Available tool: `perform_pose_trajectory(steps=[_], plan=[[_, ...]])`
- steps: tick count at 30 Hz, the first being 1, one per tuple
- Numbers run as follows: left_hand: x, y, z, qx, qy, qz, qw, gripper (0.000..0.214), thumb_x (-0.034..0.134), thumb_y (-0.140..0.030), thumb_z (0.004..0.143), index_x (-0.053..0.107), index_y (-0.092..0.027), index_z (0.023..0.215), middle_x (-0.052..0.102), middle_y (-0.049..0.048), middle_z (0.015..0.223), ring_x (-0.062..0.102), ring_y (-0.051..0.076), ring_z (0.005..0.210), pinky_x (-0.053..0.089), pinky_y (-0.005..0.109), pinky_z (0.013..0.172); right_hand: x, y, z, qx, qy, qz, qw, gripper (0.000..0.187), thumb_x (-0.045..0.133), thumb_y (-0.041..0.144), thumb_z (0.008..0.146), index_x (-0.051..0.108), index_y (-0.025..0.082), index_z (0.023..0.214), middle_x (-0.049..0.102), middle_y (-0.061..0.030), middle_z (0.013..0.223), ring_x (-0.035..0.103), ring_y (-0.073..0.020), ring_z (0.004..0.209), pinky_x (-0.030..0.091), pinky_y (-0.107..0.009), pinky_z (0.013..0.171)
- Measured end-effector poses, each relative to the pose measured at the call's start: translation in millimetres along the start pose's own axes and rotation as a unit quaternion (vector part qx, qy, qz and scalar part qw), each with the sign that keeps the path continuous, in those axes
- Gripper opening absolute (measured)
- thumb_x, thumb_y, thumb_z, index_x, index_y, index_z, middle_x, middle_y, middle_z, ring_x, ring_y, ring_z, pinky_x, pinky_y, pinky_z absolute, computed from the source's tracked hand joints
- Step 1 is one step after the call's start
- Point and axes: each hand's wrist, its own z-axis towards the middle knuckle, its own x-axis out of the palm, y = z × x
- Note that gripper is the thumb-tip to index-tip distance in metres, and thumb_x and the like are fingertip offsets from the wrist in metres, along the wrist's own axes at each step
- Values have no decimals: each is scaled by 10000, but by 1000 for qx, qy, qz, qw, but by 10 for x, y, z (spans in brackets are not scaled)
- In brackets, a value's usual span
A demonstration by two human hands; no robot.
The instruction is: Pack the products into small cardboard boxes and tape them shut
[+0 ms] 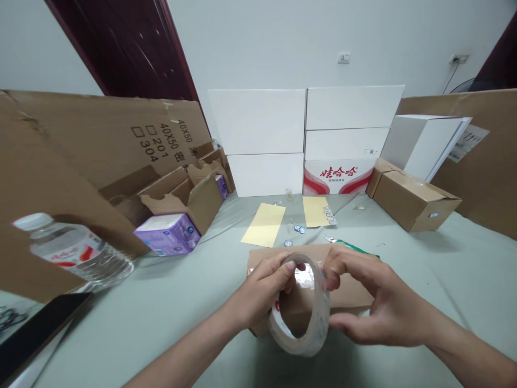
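My left hand (pixel 264 288) grips the left side of a roll of clear tape (pixel 321 318), with the thumb over the rim and fingers inside the ring. At the roll's right side is my right hand (pixel 379 299), fingers curled, thumb held apart from them. Its fingertips are at the roll's outer surface; whether they pinch a tape end I cannot tell. Behind and below the roll lies a brown cardboard box (pixel 351 285) with shiny tape across its top. A green-handled cutter (pixel 357 247) lies just beyond that box, partly hidden by my right hand.
Yellow sheets (pixel 264 223) and small stickers (pixel 299 229) lie farther back. On the left are a water bottle (pixel 81 250), a purple tissue pack (pixel 167 234) and open cartons (pixel 202 199). White boxes (pixel 258 129) stand behind; a closed brown box (pixel 416 196) sits at right.
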Motion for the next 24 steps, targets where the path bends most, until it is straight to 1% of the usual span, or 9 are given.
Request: perform_pose_trajectory(steps=[3,5,7,9,12,15,18,21,24], plan=[[-5,-2,2,15,4,-10,1000,463,533,-629,835,571,-170,878,434,-31,630,402,148,623,289,285,579,9,-7,7,7,-7,2,1000,206,688,161,787,502,229,842,560,28,824,518,-126,775,417,-270,703],[-7,-1,11,16,-2,-16,1000,450,537,-617,836,565,-170,868,433,-32,629,405,149,629,295,286,587,28,-34,10,5,-9,2,1000,194,667,146,791,501,230,846,565,29,830,519,-123,783,416,-266,711],[-7,4,23,14,-12,-19,1000,440,540,-606,838,560,-168,858,436,-33,631,405,147,630,303,286,592,54,-71,13,-2,-15,-3,1000,183,651,140,797,505,231,860,571,31,838,521,-119,787,419,-262,719],[-7,9,36,17,-22,-23,999,434,542,-595,839,565,-161,857,440,-34,631,402,142,626,313,286,598,78,-102,18,-12,-33,-12,999,166,618,117,809,503,229,851,571,34,818,523,-112,769,422,-255,712],[-6,19,44,20,-24,-28,999,450,551,-599,831,583,-152,871,436,-38,620,401,138,616,318,282,594,90,-114,23,-30,-50,-6,998,163,565,76,812,503,224,846,573,28,805,533,-110,750,435,-255,709],[-9,27,37,23,-12,-30,999,470,551,-620,828,584,-153,867,430,-42,608,400,135,602,310,276,575,71,-93,17,-30,-30,12,999,179,632,125,784,520,220,887,573,9,843,538,-131,784,444,-270,711],[-11,28,29,15,-14,-25,999,484,550,-633,821,582,-153,872,431,-40,608,398,137,599,298,272,552,53,-88,8,-20,-26,16,999,213,712,191,786,523,226,880,574,13,841,532,-135,784,441,-274,711],[-5,27,32,14,-21,-23,999,499,558,-632,809,595,-145,912,438,-38,610,405,141,607,311,275,565,56,-123,13,-19,-26,17,999,172,696,208,821,532,227,868,592,15,838,538,-130,780,439,-273,720],[6,27,41,12,-26,-21,999,500,563,-631,801,595,-143,907,438,-37,614,403,142,611,325,280,583,75,-163,31,-31,-37,5,999,129,639,166,848,523,220,828,589,23,803,540,-117,756,434,-260,708]])
